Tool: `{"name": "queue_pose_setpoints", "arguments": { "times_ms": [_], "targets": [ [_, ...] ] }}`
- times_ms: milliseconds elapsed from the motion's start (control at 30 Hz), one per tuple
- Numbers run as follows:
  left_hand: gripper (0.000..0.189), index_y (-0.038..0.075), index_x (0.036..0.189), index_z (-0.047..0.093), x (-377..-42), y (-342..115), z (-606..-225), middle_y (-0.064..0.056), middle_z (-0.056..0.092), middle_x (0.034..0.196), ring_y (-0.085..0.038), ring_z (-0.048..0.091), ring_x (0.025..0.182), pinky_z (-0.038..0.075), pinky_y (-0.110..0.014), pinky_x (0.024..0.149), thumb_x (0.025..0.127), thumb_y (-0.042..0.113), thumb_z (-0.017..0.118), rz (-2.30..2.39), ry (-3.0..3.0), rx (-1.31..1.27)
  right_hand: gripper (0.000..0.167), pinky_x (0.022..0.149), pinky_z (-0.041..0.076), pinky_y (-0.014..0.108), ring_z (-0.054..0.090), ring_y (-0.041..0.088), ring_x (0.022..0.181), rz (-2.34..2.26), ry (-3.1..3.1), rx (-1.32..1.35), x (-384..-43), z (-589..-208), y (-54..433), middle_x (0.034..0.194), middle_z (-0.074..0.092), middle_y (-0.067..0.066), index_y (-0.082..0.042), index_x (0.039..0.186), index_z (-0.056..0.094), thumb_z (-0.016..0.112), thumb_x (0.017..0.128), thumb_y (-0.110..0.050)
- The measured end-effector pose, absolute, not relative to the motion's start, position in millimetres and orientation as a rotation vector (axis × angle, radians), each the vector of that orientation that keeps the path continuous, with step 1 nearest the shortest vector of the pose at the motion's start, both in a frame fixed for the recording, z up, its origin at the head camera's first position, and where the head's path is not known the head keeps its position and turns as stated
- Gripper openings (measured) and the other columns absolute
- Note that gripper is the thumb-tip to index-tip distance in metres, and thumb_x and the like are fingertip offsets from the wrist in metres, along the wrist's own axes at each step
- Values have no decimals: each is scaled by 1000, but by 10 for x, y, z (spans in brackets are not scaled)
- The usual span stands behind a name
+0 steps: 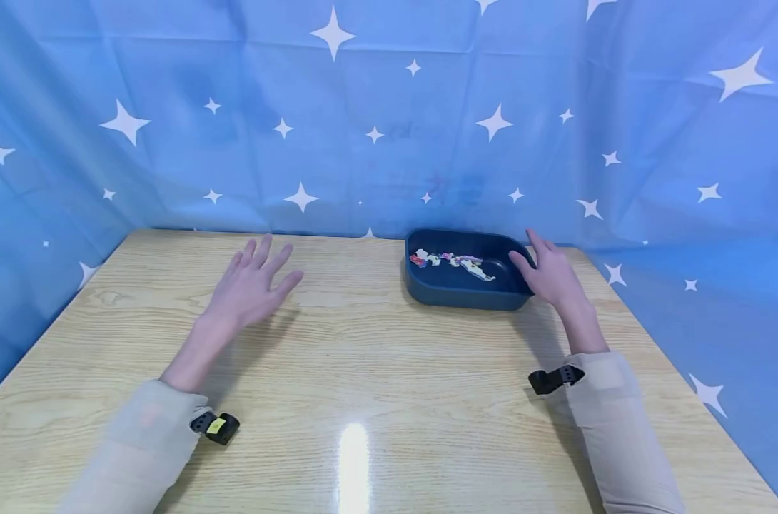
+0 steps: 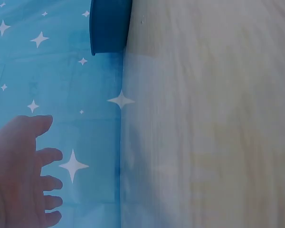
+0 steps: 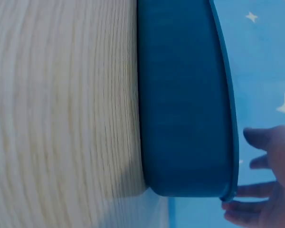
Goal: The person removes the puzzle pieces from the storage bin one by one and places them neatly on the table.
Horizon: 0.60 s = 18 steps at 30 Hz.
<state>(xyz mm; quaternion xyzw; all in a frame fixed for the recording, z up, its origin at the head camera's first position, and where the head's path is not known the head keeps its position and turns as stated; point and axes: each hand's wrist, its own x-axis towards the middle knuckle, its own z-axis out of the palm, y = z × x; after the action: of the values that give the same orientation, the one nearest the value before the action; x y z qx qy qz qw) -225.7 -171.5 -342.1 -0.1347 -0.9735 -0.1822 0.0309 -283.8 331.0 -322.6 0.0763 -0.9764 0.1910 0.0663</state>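
A dark blue rectangular bin [image 1: 462,298] stands near the back edge of the table. Inside it lie several small crumpled scraps [image 1: 475,270], whitish with red, pink and purple parts; their exact kind is unclear. My right hand [image 1: 554,280] is at the bin's right end, thumb and fingers spread by the rim. The right wrist view shows its fingers [image 3: 254,190] close to the bin's corner; whether they touch it I cannot tell. Over the left part of the table hovers my left hand [image 1: 243,291], fingers spread, holding nothing. In the left wrist view that hand [image 2: 16,166] is well apart from the bin [image 2: 110,26].
The light wooden table [image 1: 337,364] fills the foreground, with a bright glare spot near its front. Blue cloth [image 1: 267,86] with white stars hangs behind and along both sides. Each sleeved wrist wears a black camera strap.
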Motion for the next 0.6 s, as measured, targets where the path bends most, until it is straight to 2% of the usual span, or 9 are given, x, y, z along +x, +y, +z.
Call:
{"name": "queue_pose_setpoints", "arguments": {
  "times_ms": [67,333,467,600],
  "targets": [
    [74,12,161,22,-2257,-1686,-3423,-24,3,166,-46,-2,151,0,-57,120,105,60,28,-588,-2991,-421,76,110,25,69,25,59,139,591,-2945,204,-2838,-3234,3325,153,24,41,0,160,12,39,108,-47],
    [74,13,161,23,-2274,-1587,-3453,-25,9,165,-47,4,151,3,-52,122,105,61,28,-675,-2959,-453,71,100,40,65,50,55,121,646,-2904,184,-2860,-3286,3381,134,48,42,9,156,17,44,108,-36],
    [72,13,161,24,-2292,-1535,-3492,-26,13,164,-48,10,150,8,-53,122,105,59,30,-701,-2944,-473,66,95,44,63,56,53,112,643,-2878,201,-2878,-3327,3399,124,57,40,14,152,24,48,108,-28],
    [70,16,161,26,-2304,-1466,-3506,-25,15,164,-46,14,150,17,-59,118,105,58,33,-744,-2923,-475,55,91,47,62,59,54,108,647,-2836,219,-2905,-3375,3442,119,59,40,21,143,34,50,106,-16]
  ]
}}
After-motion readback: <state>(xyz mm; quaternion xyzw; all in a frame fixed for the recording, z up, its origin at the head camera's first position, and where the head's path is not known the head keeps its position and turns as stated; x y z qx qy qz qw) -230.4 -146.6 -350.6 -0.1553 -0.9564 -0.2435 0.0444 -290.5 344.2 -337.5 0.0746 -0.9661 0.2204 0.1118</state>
